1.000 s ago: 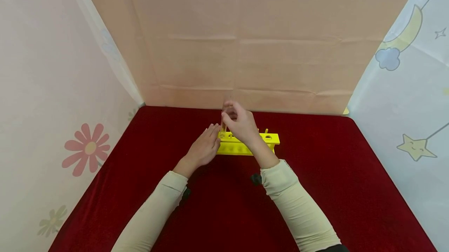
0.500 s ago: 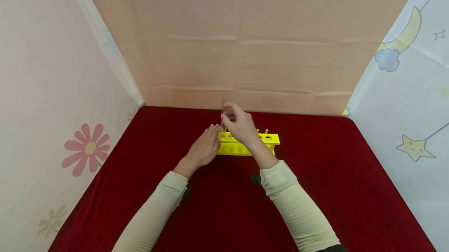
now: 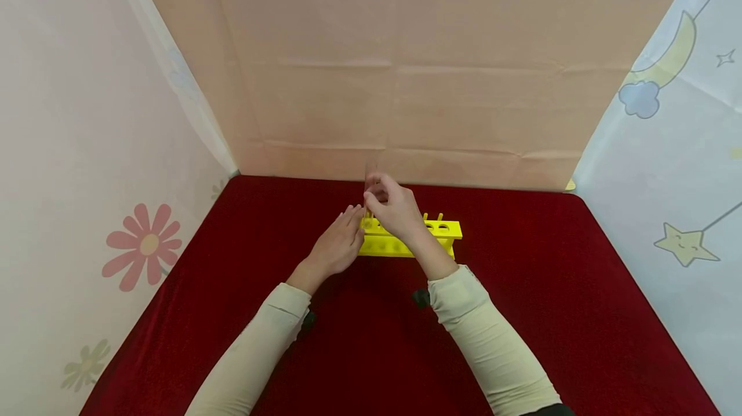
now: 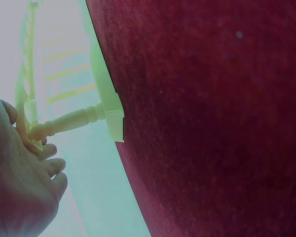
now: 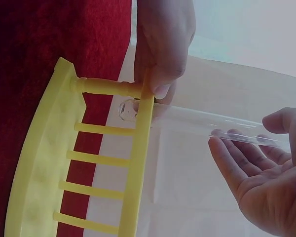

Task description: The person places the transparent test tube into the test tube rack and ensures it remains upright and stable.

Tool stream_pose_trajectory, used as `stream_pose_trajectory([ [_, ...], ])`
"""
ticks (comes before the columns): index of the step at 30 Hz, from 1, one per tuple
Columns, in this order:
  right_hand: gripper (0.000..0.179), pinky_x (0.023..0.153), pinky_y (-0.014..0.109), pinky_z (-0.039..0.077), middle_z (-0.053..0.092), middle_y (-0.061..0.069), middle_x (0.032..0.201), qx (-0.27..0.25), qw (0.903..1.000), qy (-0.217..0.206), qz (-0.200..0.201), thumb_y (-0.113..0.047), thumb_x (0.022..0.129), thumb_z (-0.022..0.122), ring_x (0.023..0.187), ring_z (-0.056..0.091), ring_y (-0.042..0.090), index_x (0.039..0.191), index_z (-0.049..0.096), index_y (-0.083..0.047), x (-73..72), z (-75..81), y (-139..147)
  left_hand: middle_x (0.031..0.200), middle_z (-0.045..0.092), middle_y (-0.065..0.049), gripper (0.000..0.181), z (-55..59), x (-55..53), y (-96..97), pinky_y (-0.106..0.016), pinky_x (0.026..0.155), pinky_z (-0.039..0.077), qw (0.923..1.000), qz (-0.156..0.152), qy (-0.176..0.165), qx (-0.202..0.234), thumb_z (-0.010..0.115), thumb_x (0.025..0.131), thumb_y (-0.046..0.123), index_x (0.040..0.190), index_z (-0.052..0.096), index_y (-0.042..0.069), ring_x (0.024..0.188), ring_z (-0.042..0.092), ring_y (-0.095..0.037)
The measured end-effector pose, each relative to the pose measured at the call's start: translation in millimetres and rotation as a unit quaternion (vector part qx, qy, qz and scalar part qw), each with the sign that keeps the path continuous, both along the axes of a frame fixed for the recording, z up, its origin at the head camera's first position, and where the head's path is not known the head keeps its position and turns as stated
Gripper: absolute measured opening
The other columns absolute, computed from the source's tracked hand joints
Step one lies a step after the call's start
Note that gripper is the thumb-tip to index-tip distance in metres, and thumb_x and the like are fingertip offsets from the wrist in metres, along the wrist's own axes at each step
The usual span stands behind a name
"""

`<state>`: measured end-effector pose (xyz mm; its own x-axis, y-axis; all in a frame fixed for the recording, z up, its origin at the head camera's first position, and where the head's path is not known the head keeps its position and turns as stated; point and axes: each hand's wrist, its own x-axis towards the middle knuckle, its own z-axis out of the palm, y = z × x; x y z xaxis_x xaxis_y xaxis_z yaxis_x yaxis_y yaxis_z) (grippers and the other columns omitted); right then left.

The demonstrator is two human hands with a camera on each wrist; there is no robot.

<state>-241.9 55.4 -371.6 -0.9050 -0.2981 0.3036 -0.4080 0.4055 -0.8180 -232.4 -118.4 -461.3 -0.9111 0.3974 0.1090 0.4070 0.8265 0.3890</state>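
Observation:
A yellow test tube rack stands on the red cloth, with holes along its top bar and short pegs behind. My left hand grips the top bar at the rack's left end; the right wrist view shows its thumb on the bar beside the end hole. Between thumb and fingers, my right hand pinches a clear glass test tube above that end. The tube's rounded bottom pokes a short way through the top bar, above the rack's base. My right hand hides part of the bar in the head view.
Red cloth covers the tabletop around the rack. A tan backdrop rises behind it. White printed sheets hang at both sides, the left sheet bearing flowers.
My right hand has sunk slightly with the test tube, and the tube has gone a little lower at the rack's left end. My left hand keeps its place.

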Motion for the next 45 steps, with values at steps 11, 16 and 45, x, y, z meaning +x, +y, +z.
stream_pose_trajectory([
  [11,0.028,0.082,0.039,0.061,0.073,0.009,0.108,0.005,1.0000,-0.003,0.001,-0.021,0.100,0.062,0.098,0.071,0.024,0.127,0.059,-0.013,0.3,-1.8,0.3,0.167,0.023,-0.012,0.056,1.7,0.3,-0.3,-0.042,0.126,0.014,1.0000,-0.002,-0.005,0.003,0.029,0.112,0.031,0.162,0.022,0.007,0.156,0.016,-0.027],
  [16,0.028,0.082,0.038,0.061,0.072,0.008,0.109,0.008,0.9999,-0.008,0.001,-0.021,0.100,0.062,0.099,0.070,0.024,0.127,0.059,-0.014,0.3,-3.3,0.3,0.167,0.024,-0.013,0.055,1.7,0.2,-0.3,-0.042,0.126,0.015,1.0000,-0.003,-0.003,0.006,0.031,0.112,0.029,0.161,0.023,0.007,0.155,0.016,-0.028],
  [45,0.028,0.090,0.041,0.059,0.072,0.010,0.113,0.030,0.9995,-0.012,0.002,-0.020,0.101,0.062,0.102,0.070,0.025,0.127,0.059,-0.012,-0.1,-13.6,-1.2,0.166,0.026,-0.013,0.054,-2.1,-0.2,0.6,-0.043,0.126,0.017,0.9999,-0.002,0.008,0.012,0.034,0.111,0.026,0.160,0.027,0.004,0.155,0.018,-0.028],
])
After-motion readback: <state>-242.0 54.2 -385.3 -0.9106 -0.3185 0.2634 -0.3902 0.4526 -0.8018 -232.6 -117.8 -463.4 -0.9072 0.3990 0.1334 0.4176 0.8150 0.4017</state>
